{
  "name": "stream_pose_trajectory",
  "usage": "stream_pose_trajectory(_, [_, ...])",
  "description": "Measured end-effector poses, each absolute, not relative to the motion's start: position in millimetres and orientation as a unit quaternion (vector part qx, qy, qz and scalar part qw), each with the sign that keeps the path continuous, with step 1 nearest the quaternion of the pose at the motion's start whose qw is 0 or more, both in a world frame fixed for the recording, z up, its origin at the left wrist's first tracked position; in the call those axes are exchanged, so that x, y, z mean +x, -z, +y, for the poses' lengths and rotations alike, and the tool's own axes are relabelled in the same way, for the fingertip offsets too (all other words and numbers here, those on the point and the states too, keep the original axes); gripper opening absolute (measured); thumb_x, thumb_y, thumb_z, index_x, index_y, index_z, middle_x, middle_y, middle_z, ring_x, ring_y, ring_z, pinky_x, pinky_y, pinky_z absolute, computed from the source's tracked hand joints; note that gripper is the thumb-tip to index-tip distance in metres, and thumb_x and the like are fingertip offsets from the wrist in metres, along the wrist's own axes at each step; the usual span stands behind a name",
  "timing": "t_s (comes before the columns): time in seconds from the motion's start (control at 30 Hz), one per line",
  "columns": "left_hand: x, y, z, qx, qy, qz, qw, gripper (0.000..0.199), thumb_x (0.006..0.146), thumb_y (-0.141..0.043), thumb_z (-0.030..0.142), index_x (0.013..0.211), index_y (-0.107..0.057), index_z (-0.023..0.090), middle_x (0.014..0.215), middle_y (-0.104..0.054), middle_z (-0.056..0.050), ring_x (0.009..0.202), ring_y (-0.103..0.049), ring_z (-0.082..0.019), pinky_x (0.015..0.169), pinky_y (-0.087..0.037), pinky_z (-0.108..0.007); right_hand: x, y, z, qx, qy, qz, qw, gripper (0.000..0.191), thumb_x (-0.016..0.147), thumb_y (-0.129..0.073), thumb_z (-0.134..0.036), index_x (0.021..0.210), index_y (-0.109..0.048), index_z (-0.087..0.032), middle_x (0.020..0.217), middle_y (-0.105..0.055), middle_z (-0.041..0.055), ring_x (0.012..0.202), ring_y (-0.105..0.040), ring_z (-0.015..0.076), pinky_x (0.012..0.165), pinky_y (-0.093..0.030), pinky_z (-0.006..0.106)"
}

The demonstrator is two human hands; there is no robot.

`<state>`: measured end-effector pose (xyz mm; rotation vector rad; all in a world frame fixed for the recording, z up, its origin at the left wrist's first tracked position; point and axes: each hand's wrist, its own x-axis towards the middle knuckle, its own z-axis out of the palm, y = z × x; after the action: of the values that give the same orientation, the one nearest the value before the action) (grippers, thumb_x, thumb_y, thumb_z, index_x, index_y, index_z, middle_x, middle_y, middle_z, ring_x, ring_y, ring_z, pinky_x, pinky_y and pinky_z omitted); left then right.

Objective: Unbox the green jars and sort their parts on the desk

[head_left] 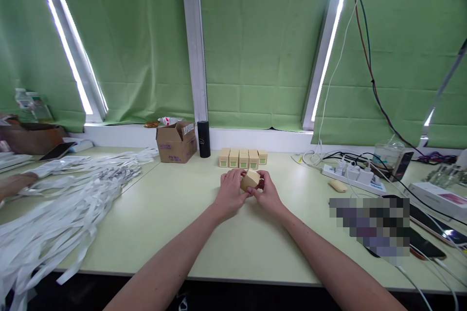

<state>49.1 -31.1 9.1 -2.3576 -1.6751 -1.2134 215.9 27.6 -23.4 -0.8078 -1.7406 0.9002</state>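
Item: small box [250, 180], plain tan card, one piece. It is sitting between the two hands, above the middle of the surface [277, 257], nearer the far edge than the near one.

Left hand [232, 192]: closing on the box from its left, fingers bending along the far side, thumb reaching to the lower front.

Right hand [268, 194]: gripping the same box from its right, thumb meeting the lower front close to the left thumb.

Attitude: the box is leaning, not standing square to the surface edges; a paler face is turning upward and to the right, a darker one toward the left and the near edge. Fingers are covering parts of it, so which way its long axis is running cannot be told.

Matching stock: row of small boxes [243, 158], five, standing side by side just beyond the hands, near the far edge, showing pale labels on their near faces.

Also along the far edge: carton [173, 148], flaps lifting; black cylinder [204, 139], standing upright beside it.

Left portion: white strips [73, 209], heaping and hanging over the near edge; a co-worker's hand [18, 184] is resting among them.

Right portion: power strip [353, 179], carrying plugs.
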Motion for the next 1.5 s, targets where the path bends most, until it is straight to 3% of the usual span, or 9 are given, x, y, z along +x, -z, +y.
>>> stream_pose_trajectory(0.23, [47.2, -11.9, -29.8, -0.762, 0.372, -0.508, 0.153, 0.046, 0.092, -0.063, 0.024, 0.136, -0.051, 0.022, 0.137, -0.059, -0.016, 0.132, -0.053, -0.035, 0.115, -0.035, -0.054, 217.4, 9.6, 12.1, -0.246, -0.361, -0.728, 0.529, 0.047, 0.091, -0.067, -0.043, 0.128, -0.043, -0.028, 0.128, -0.059, 0.0084, 0.111, -0.065, 0.0224, 0.096, -0.058, 0.041])
stream_pose_trajectory(0.33, [45.6, -9.7, -27.2, -0.763, 0.377, -0.483, 0.208, 0.048, 0.094, -0.061, 0.021, 0.14, -0.047, 0.021, 0.136, -0.059, -0.017, 0.129, -0.055, -0.034, 0.112, -0.04, -0.054, 221.8, 2.4, 11.0, -0.252, -0.294, -0.745, 0.543, 0.04, 0.095, -0.063, -0.044, 0.129, -0.048, -0.027, 0.128, -0.062, 0.0095, 0.119, -0.062, 0.0254, 0.101, -0.056, 0.045])
stream_pose_trajectory(0.5, [43.1, -7.3, -22.8, -0.76, 0.381, -0.451, 0.271, 0.049, 0.095, -0.058, 0.017, 0.143, -0.044, 0.02, 0.131, -0.062, -0.016, 0.123, -0.06, -0.032, 0.105, -0.051, -0.051, 224.8, -2.8, 17.2, -0.24, -0.21, -0.77, 0.553, 0.043, 0.097, -0.062, -0.04, 0.135, -0.049, -0.025, 0.133, -0.063, 0.0131, 0.116, -0.063, 0.0283, 0.102, -0.055, 0.052])
stream_pose_trajectory(0.7, [41.7, -7.0, -22.0, -0.766, 0.374, -0.454, 0.26, 0.049, 0.095, -0.059, 0.015, 0.142, -0.044, 0.016, 0.131, -0.06, -0.017, 0.124, -0.06, -0.031, 0.103, -0.055, -0.047, 225.4, -4.9, 24.0, -0.248, -0.182, -0.795, 0.522, 0.046, 0.097, -0.061, -0.034, 0.14, -0.045, -0.026, 0.125, -0.066, 0.0119, 0.109, -0.067, 0.0276, 0.097, -0.058, 0.051])
stream_pose_trajectory(0.87, [42.6, -4.2, -22.3, -0.781, 0.351, -0.467, 0.22, 0.053, 0.094, -0.062, 0.017, 0.143, -0.042, 0.019, 0.132, -0.06, -0.014, 0.123, -0.061, -0.031, 0.1, -0.058, -0.046, 226.6, 1.1, 22.9, -0.267, -0.175, -0.789, 0.525, 0.044, 0.099, -0.058, -0.038, 0.139, -0.045, -0.025, 0.132, -0.064, 0.0138, 0.101, -0.07, 0.0262, 0.091, -0.061, 0.049])
stream_pose_trajectory(1.23, [46.2, -2.2, -23.9, -0.791, 0.343, -0.466, 0.2, 0.052, 0.096, -0.062, 0.022, 0.144, -0.041, 0.021, 0.136, -0.061, -0.014, 0.127, -0.061, -0.031, 0.1, -0.059, -0.047, 230.6, -1.4, 12.0, -0.311, -0.181, -0.771, 0.525, 0.037, 0.102, -0.048, -0.032, 0.138, -0.044, -0.024, 0.12, -0.068, 0.0121, 0.086, -0.072, 0.0224, 0.081, -0.061, 0.044])
stream_pose_trajectory(1.5, [45.5, -3.1, -25.7, -0.798, 0.339, -0.461, 0.187, 0.051, 0.097, -0.062, 0.022, 0.144, -0.041, 0.024, 0.135, -0.06, -0.014, 0.129, -0.061, -0.03, 0.097, -0.061, -0.046, 233.9, 0.3, 9.6, -0.328, -0.146, -0.792, 0.494, 0.047, 0.099, -0.05, -0.029, 0.143, -0.037, -0.025, 0.125, -0.068, 0.0125, 0.094, -0.074, 0.0249, 0.084, -0.061, 0.045])
